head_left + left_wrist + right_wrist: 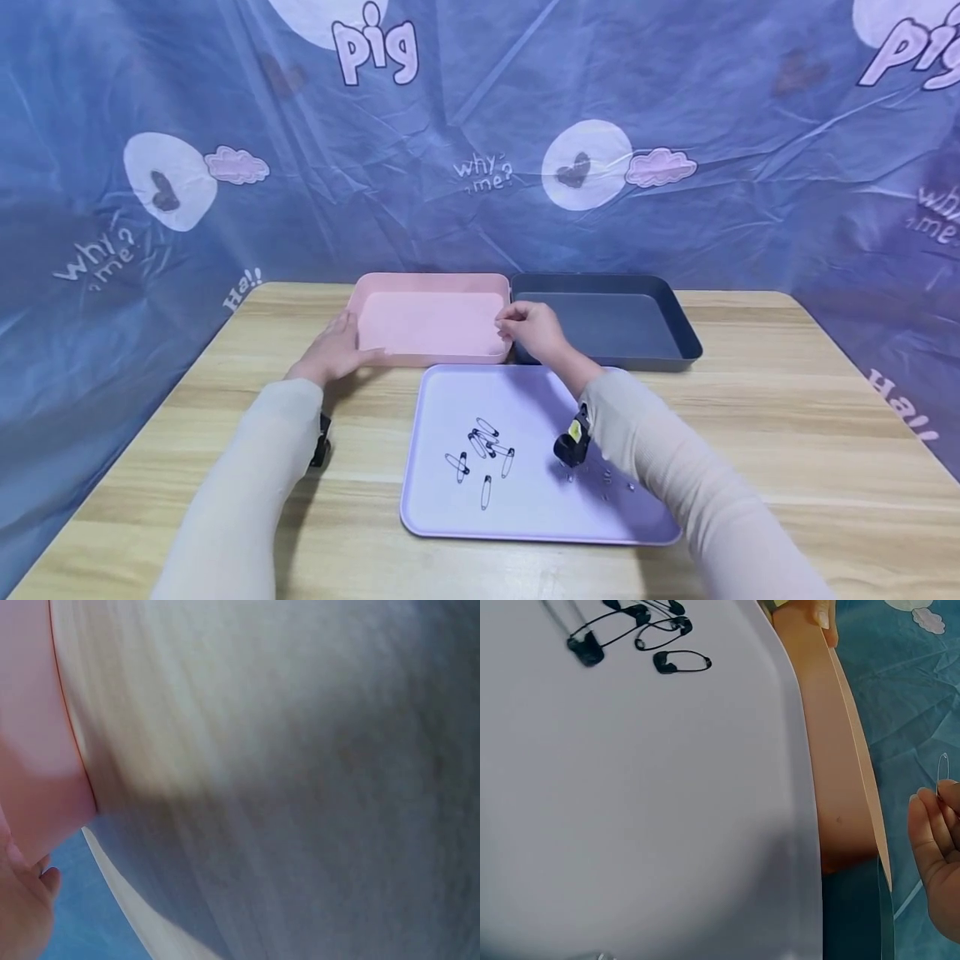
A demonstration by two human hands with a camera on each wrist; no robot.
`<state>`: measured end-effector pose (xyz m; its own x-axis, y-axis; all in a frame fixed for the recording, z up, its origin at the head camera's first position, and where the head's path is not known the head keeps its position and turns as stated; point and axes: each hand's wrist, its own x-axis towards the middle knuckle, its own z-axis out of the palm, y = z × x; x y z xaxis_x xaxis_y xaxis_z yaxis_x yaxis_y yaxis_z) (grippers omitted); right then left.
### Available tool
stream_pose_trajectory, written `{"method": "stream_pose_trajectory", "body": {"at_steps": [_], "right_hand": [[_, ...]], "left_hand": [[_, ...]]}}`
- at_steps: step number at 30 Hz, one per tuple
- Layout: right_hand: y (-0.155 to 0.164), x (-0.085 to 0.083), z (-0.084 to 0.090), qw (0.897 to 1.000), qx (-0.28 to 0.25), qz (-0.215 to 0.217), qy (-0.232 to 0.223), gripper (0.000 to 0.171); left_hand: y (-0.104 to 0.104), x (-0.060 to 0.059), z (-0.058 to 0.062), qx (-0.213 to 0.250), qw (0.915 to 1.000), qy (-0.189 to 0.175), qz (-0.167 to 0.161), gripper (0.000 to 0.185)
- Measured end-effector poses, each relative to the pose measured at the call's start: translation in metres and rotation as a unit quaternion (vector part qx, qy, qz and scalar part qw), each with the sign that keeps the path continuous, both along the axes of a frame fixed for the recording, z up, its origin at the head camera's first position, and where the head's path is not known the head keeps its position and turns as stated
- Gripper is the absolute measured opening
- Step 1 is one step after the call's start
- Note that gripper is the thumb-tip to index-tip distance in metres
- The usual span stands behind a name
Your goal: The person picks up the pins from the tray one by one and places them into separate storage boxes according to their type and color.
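My right hand (pixel 534 329), raised over the right end of the pink tray (pixel 427 321), pinches a small safety pin (pixel 943 766) between thumb and fingertips. The pin's thin wire loop points upward in the right wrist view. My left hand (pixel 333 346) rests at the near left corner of the pink tray, its fingers straight along the left wall and its thumb along the front rim. Nearer to me lies a lavender tray (pixel 540 523). Several black-headed safety pins (pixel 486 493) lie on its left half, most of them in a loose cluster.
Right of the pink tray, side by side with it, stands a dark grey tray (pixel 607 325). Tiny clear pieces (pixel 631 487) are scattered on the lavender tray's right half, partly under my right forearm. A blue printed cloth (pixel 450 225) hangs behind the wooden table (pixel 765 400).
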<state>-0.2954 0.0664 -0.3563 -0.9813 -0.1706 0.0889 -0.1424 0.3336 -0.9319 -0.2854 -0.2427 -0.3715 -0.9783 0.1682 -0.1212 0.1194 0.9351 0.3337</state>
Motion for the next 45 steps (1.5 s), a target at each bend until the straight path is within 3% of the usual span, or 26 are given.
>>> {"method": "stream_pose_trajectory", "body": {"at_steps": [11, 25, 36, 37, 41, 42, 44, 45], "right_hand": [[-0.015, -0.013, -0.005, 1.0, -0.019, -0.004, -0.007, 0.01], [-0.033, -0.027, -0.011, 0.997, -0.046, -0.03, -0.05, 0.01], [-0.047, -0.03, -0.01, 0.999, 0.011, -0.015, -0.04, 0.01], [-0.05, -0.032, -0.013, 0.999, 0.014, -0.013, -0.038, 0.011], [-0.056, -0.098, -0.082, 0.999, -0.012, 0.02, 0.024, 0.014], [-0.057, -0.107, -0.09, 0.999, -0.012, 0.025, 0.026, 0.015], [-0.062, -0.114, -0.095, 1.0, 0.011, 0.017, 0.019, 0.013], [-0.064, -0.102, -0.083, 1.0, 0.024, 0.011, 0.006, 0.011]], "left_hand": [[0.0, -0.003, -0.001, -0.008, 1.0, -0.005, 0.002, 0.11], [0.001, -0.006, 0.002, -0.012, 0.9998, 0.014, -0.009, 0.11], [0.0, -0.007, 0.002, -0.023, 0.9997, 0.006, -0.007, 0.112], [0.0, -0.007, 0.003, -0.021, 0.9997, 0.004, -0.007, 0.112], [-0.001, -0.007, 0.003, -0.019, 0.9998, 0.002, -0.004, 0.114], [-0.001, -0.007, 0.003, -0.016, 0.9999, 0.001, -0.003, 0.114], [0.0, -0.006, 0.003, -0.012, 0.9999, -0.001, 0.001, 0.114], [0.0, -0.005, 0.002, -0.01, 1.0, -0.001, 0.001, 0.113]]}}
